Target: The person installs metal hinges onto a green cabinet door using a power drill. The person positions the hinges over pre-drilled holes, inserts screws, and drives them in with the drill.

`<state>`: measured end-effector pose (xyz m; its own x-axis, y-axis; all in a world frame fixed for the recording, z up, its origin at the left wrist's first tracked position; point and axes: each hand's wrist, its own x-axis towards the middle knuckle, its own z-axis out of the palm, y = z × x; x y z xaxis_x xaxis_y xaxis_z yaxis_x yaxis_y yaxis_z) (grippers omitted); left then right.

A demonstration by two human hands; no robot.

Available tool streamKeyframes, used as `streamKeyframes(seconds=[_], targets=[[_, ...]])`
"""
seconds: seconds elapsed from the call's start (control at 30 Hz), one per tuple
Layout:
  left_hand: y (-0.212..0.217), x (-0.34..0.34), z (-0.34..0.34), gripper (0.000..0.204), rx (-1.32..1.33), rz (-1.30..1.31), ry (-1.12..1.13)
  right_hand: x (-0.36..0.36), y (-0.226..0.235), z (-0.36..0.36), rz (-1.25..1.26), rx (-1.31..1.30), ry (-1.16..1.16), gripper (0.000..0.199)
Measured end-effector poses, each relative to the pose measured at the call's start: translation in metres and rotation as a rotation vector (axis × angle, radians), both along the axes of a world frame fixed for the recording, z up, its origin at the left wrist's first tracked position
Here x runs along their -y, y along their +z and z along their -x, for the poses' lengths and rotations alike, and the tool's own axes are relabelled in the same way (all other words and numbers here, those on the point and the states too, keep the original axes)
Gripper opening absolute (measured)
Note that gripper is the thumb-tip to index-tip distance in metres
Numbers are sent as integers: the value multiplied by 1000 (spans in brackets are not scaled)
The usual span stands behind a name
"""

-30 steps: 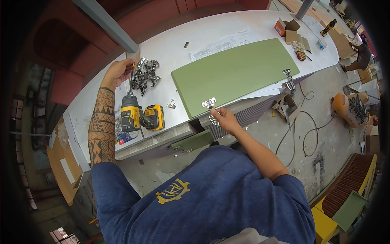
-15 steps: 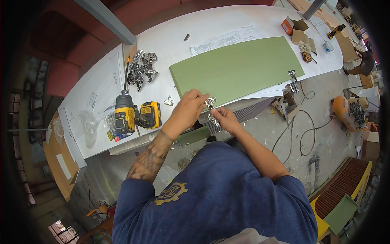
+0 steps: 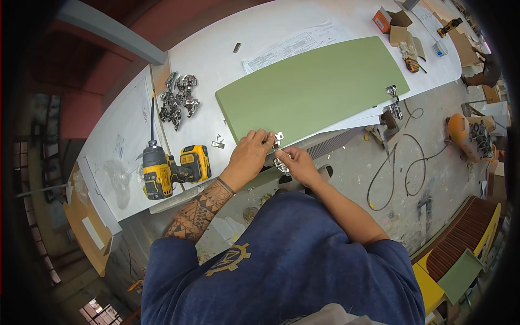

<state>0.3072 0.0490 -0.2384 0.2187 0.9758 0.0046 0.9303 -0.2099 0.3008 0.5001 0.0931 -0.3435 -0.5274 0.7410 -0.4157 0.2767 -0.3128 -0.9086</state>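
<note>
A green panel (image 3: 314, 86) lies on the white table (image 3: 211, 65), its near edge facing me. At that edge, toward the left corner, sits a shiny metal cabinet hinge (image 3: 279, 138). My left hand (image 3: 250, 156) is closed on it from the left, its curled fingertips against the mounting plate and the panel edge. From the right, my right hand (image 3: 300, 167) pinches the hinge's arm, which hangs past the edge. Another hinge (image 3: 393, 96) is at the panel's right end. Small screws and a mounting plate (image 3: 218, 144) lie left of my left hand.
A yellow and black cordless drill (image 3: 162, 170) with a long bit lies on the left, near a pile of hinges (image 3: 180, 97). Behind the panel are paper drawings (image 3: 281, 53). An orange box (image 3: 382, 20) and a tape measure (image 3: 413, 65) sit far right. A hose (image 3: 387, 162) curls on the floor.
The view has shifted slightly. Both hands stay at the same hinge; my left fingers have drawn in closer around its plate, and my right hand still pinches the arm.
</note>
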Motion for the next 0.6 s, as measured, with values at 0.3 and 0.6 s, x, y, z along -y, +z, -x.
streamKeyframes(seconds=[0.3,0.6], targets=[[-6,-4,3,56,-18,23,-38,-3,-5,-4,89,-153,2,41],[-6,-5,-1,43,-18,-13,17,-3,-7,-1,11,-13,12,51]])
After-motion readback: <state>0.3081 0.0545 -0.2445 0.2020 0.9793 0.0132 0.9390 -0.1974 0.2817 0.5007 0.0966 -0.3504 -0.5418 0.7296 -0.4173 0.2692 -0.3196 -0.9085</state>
